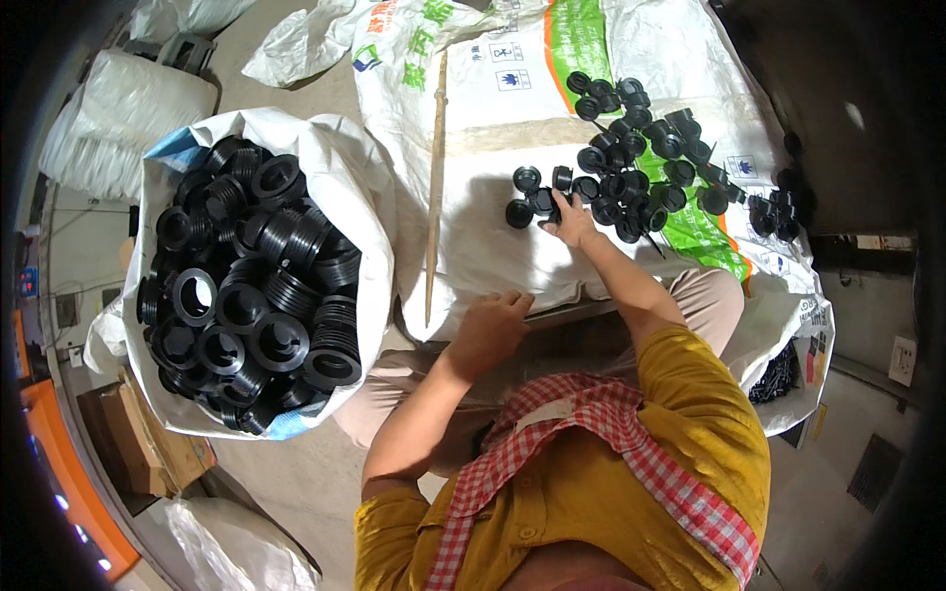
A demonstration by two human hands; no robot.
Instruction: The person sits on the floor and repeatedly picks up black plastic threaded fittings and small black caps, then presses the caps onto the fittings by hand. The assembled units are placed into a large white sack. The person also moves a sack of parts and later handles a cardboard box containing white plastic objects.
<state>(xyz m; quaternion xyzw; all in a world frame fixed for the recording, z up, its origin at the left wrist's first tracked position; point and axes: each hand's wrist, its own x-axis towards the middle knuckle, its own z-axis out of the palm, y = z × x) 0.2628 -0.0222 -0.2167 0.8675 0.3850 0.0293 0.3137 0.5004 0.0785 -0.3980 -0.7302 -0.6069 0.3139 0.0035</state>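
Observation:
My right hand [574, 225] reaches over the white woven sheet to the near edge of a spread of black round plastic caps [621, 182]. Its fingers are stretched and apart, with the fingertips at a black cap [541, 201]; no firm grip shows. A few caps lie just left of these fingertips. My left hand [496, 327] rests at the sheet's near edge with its fingers curled. What it holds, if anything, is hidden beneath the fingers.
On my left stands a white woven sack [370, 212] full of black ribbed plastic rings [281, 236]. A thin wooden stick [437, 187] lies lengthwise on the sheet [483, 231]. Another white sack [803, 340] with small black pieces is at my right. A cardboard box [138, 438] stands lower left.

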